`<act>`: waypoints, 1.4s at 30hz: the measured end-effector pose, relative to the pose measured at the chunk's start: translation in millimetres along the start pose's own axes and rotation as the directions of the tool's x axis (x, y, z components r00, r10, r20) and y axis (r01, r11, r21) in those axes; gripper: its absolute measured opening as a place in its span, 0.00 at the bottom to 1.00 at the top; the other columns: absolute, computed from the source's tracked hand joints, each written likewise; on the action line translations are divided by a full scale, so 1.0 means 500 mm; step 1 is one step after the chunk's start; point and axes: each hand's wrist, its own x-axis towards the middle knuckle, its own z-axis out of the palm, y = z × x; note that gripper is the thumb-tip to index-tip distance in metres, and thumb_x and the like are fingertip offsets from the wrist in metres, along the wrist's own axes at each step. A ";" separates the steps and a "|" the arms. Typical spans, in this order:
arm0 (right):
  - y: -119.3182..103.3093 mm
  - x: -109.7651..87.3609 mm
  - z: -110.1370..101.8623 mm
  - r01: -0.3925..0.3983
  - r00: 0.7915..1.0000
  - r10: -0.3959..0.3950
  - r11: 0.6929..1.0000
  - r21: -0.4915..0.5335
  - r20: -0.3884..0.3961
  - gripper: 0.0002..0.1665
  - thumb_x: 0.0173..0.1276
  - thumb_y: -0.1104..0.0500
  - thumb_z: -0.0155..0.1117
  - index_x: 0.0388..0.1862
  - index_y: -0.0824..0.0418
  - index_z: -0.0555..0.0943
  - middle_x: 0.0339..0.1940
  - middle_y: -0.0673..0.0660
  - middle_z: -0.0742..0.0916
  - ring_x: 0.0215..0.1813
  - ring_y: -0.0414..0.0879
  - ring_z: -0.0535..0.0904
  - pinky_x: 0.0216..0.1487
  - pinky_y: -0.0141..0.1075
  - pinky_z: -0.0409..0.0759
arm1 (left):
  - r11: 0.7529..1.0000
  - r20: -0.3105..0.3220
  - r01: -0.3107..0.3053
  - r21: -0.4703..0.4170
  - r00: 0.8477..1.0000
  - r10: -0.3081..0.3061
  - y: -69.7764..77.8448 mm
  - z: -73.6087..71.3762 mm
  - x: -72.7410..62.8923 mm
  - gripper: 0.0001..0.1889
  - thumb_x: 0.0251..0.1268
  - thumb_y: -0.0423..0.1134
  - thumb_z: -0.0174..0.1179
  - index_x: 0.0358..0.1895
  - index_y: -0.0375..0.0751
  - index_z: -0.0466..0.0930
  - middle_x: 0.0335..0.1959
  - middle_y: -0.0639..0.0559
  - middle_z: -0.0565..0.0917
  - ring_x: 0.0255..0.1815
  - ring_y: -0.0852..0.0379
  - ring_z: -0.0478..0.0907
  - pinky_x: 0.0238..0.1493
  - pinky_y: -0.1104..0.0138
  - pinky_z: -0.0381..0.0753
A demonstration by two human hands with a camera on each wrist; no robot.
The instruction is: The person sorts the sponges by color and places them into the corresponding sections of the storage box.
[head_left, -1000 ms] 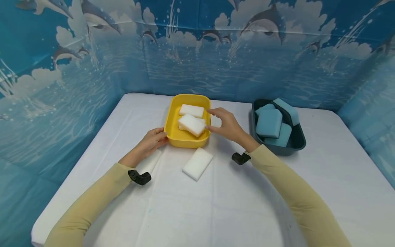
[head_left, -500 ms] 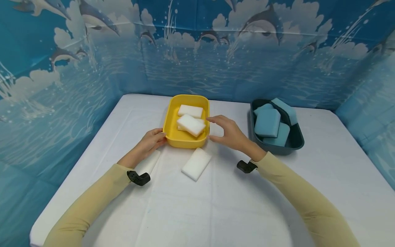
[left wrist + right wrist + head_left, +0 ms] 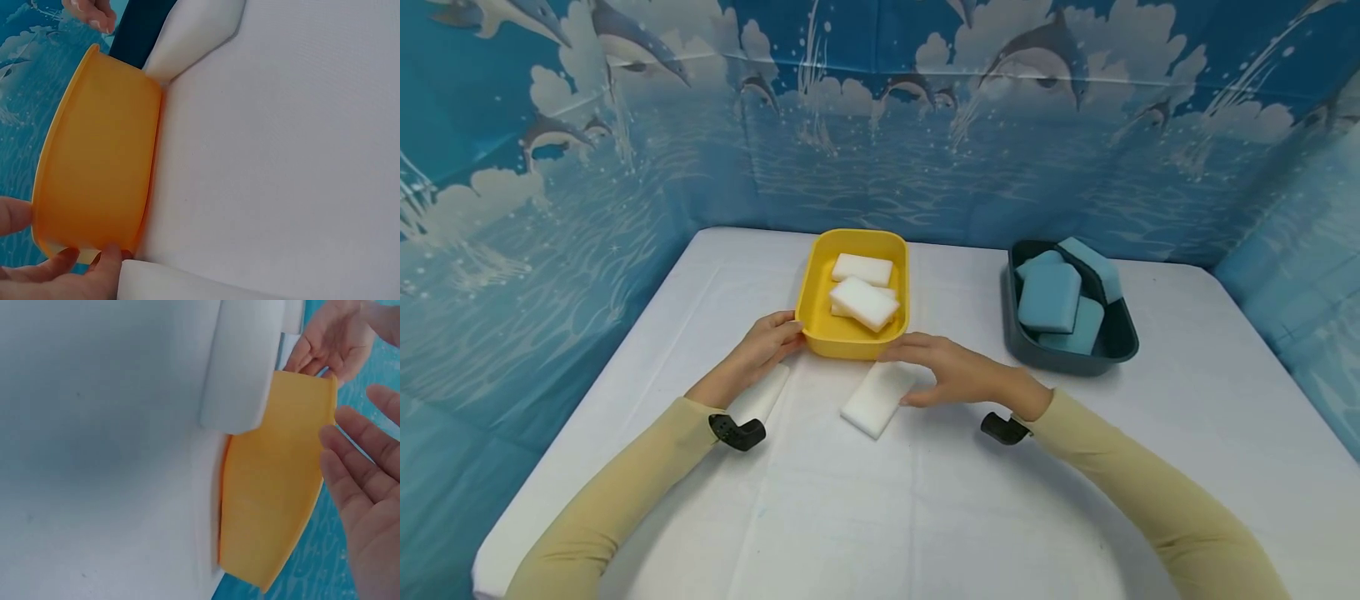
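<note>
My left hand [image 3: 767, 346] holds the near left corner of a yellow plastic tub [image 3: 842, 348], thumb at its rim and fingers against its side [image 3: 100, 150]. Inside the tub lie several white sponges [image 3: 861, 268], one tilted on top of another. My right hand [image 3: 951, 371] hovers with fingers extended over a white sponge [image 3: 871, 408] that lies flat in front of the tub. Nothing is between those fingers [image 3: 353, 478]; in the head view they overlap the sponge's far right side. A second white sponge [image 3: 769, 395] lies partly hidden under my left wrist.
A dark teal tub [image 3: 1067, 360] stands at the back right, piled with several blue sponges [image 3: 1049, 298], one leaning out over its rim. White cloth [image 3: 835, 517] covers the table. A dolphin-print curtain [image 3: 865, 167] hangs along the back and sides.
My right hand has moved from the yellow tub's right rim toward me, down over the loose sponge. The left hand keeps its hold on the tub.
</note>
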 end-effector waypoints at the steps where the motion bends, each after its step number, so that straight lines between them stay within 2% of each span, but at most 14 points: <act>1: -0.001 0.000 0.003 0.002 1.000 -0.002 1.000 0.001 0.020 0.35 0.59 0.51 0.69 0.64 0.57 0.71 0.65 0.53 0.75 0.65 0.47 0.70 0.65 0.42 0.73 | 1.000 -0.001 0.000 -0.003 1.000 0.000 0.000 0.000 0.000 0.28 0.74 0.35 0.40 0.72 0.30 0.46 0.73 0.37 0.56 0.74 0.45 0.57 0.73 0.58 0.60; 10: 0.003 0.014 0.035 -0.008 0.992 0.009 1.000 -0.006 0.126 0.36 0.59 0.50 0.68 0.66 0.53 0.69 0.66 0.50 0.73 0.66 0.44 0.69 0.66 0.40 0.72 | 0.999 0.004 -0.023 -0.029 1.000 0.024 -0.001 0.003 0.000 0.27 0.74 0.34 0.38 0.71 0.28 0.47 0.73 0.35 0.56 0.73 0.43 0.57 0.74 0.57 0.59; 16: 0.001 0.028 0.053 0.015 0.985 -0.008 0.999 -0.043 0.172 0.37 0.59 0.50 0.68 0.67 0.53 0.68 0.70 0.53 0.70 0.69 0.46 0.66 0.69 0.42 0.69 | 0.999 -0.024 0.000 -0.049 1.000 -0.001 -0.002 0.010 0.003 0.26 0.73 0.34 0.39 0.71 0.29 0.49 0.72 0.36 0.57 0.73 0.45 0.57 0.74 0.58 0.59; 23: 0.009 0.048 0.060 0.018 0.976 0.009 0.993 -0.120 0.219 0.38 0.58 0.49 0.68 0.68 0.52 0.68 0.70 0.52 0.70 0.71 0.45 0.65 0.70 0.40 0.68 | 0.997 -0.042 0.018 -0.076 0.999 -0.021 -0.001 0.013 0.007 0.27 0.73 0.35 0.38 0.71 0.29 0.48 0.72 0.36 0.57 0.72 0.45 0.58 0.73 0.58 0.60; 30: 0.016 0.057 0.059 0.057 0.971 -0.018 0.986 -0.157 0.236 0.37 0.57 0.50 0.68 0.66 0.52 0.69 0.67 0.52 0.72 0.67 0.45 0.67 0.69 0.40 0.69 | 0.996 -0.069 0.037 -0.078 0.997 -0.042 0.002 0.019 0.011 0.27 0.74 0.36 0.38 0.72 0.30 0.47 0.72 0.36 0.58 0.72 0.45 0.59 0.73 0.59 0.60; 36: 0.012 0.055 0.060 0.072 0.973 -0.023 0.976 -0.207 0.230 0.36 0.57 0.46 0.68 0.65 0.49 0.71 0.62 0.51 0.76 0.62 0.44 0.70 0.66 0.39 0.70 | 0.996 -0.076 0.038 -0.081 0.996 -0.044 0.004 0.023 0.011 0.27 0.74 0.36 0.37 0.72 0.31 0.47 0.72 0.36 0.58 0.71 0.46 0.59 0.73 0.59 0.60; 42: 0.001 0.047 0.060 0.086 0.975 -0.041 0.976 -0.199 0.218 0.36 0.56 0.44 0.69 0.63 0.49 0.72 0.57 0.51 0.78 0.57 0.43 0.73 0.62 0.38 0.73 | 0.996 -0.072 0.030 -0.078 0.997 -0.036 0.005 0.027 0.008 0.27 0.74 0.36 0.36 0.72 0.29 0.46 0.72 0.35 0.57 0.72 0.45 0.58 0.73 0.58 0.60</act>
